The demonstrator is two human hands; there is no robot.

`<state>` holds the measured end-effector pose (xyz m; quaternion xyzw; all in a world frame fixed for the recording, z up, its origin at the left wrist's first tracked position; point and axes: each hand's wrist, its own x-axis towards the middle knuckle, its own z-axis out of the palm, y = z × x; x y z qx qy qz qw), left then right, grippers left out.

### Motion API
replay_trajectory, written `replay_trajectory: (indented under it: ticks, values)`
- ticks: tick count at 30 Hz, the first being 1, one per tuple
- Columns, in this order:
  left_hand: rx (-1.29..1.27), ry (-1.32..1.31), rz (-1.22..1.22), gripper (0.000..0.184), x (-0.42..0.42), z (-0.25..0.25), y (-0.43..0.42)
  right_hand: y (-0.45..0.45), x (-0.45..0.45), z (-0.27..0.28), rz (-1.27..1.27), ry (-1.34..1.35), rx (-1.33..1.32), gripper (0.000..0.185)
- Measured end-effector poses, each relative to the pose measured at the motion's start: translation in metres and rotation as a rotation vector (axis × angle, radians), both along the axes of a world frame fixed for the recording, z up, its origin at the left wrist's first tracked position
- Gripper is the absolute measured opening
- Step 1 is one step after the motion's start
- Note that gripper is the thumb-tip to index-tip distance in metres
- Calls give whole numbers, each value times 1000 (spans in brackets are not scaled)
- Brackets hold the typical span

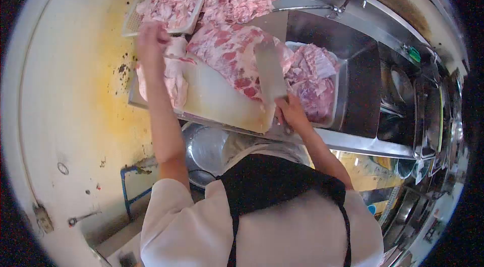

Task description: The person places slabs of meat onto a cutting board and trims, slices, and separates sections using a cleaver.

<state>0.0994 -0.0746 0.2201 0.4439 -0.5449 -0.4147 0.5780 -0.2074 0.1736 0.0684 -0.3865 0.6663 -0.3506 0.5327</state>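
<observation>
My right hand [290,110] is closed round the handle of a broad cleaver [271,73]. Its wide blade stands up over the right end of a large slab of raw meat [227,55]. That slab lies on a pale cutting board [212,95]. Over at the left, my left hand [151,36] is raised by the near edge of a white perforated basket [199,7] of meat pieces. Motion smears its fingers, so what they hold, if anything, does not show. Pig trotters [175,78] lie just below it, on the board's left end.
Behind the slab is a heap of meat trimmings [239,2]. A tub [336,98] of meat stands in the sink [360,75] at right, near a faucet [348,2]. Below the counter's front edge sits a metal basin [204,148]. A stained wall [75,90] bounds the left.
</observation>
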Motion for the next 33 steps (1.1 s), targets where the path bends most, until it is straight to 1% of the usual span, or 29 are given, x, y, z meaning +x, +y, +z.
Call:
replay_trajectory:
  ticks: [1, 2, 4, 5, 6, 8, 9, 10, 12, 13, 15, 16, 18, 21, 24, 26, 27, 28, 29, 30, 31, 33]
  values:
    - [92, -62, 52, 16, -15, -20, 5, -24, 9, -1, -55, 0, -82, 28]
    - [-68, -338, -50, 19, -16, -58, -1, -46, 19, -2, -110, -2, -159, 28]
    - [230, -291, -136, 19, -27, -106, 7, -81, 33, -15, -174, -91, -181, 28]
    - [163, -290, -164, 18, -23, -127, 9, -89, 37, -18, -210, -134, -196, 28]
    - [97, -289, -194, 18, -19, -144, 12, -81, 40, -8, -211, -74, -171, 26]
    - [215, -302, -162, 16, -3, -165, 14, -43, 57, 23, -210, 47, -111, 23]
    - [274, -305, -135, 15, 6, -170, 13, -22, 61, 14, -242, -16, -58, 22]
    - [313, -234, -150, 14, 15, -174, 17, -3, 65, 6, -268, -82, -1, 21]
    - [395, -92, -176, 14, 27, -174, 25, 5, 76, 17, -260, -126, 79, 26]
    - [380, -80, -182, 14, 27, -171, 25, 6, 79, 21, -256, -150, 117, 29]
    - [346, -61, -196, 15, 25, -162, 27, -25, 79, -15, -274, -87, -78, 26]
    - [334, -117, -211, 15, 23, -164, 23, -47, 78, -28, -286, -59, -176, 24]
    - [306, -229, -245, 16, 10, -167, 8, -92, 76, -16, -262, -155, -200, 21]
    - [372, -246, -333, 13, -18, -138, 10, -118, 83, -8, -398, -239, -106, 17]
    - [205, -257, -389, 11, -24, -163, -3, -61, 107, -11, -364, -186, -203, 18]
    - [221, -220, -410, 10, -27, -157, 0, -4, 109, -25, -161, -59, -34, 28]
    - [231, -207, -423, 9, -26, -155, 3, 24, 108, -30, -79, -9, 4, 31]
    - [247, -271, -424, 11, -26, -156, 3, 45, 105, -33, 0, 42, 39, 35]
    - [257, -332, -426, 13, -28, -158, 0, 55, 98, -22, -16, -5, 104, 35]
    - [264, -389, -426, 16, -31, -159, -2, 63, 90, 2, -31, -48, 168, 36]
    - [167, -435, -412, 19, -33, -170, -1, 67, 86, 18, -40, -93, 234, 37]
    - [-32, -525, -381, 27, -40, -192, 8, 67, 87, 26, -171, -112, 146, 35]
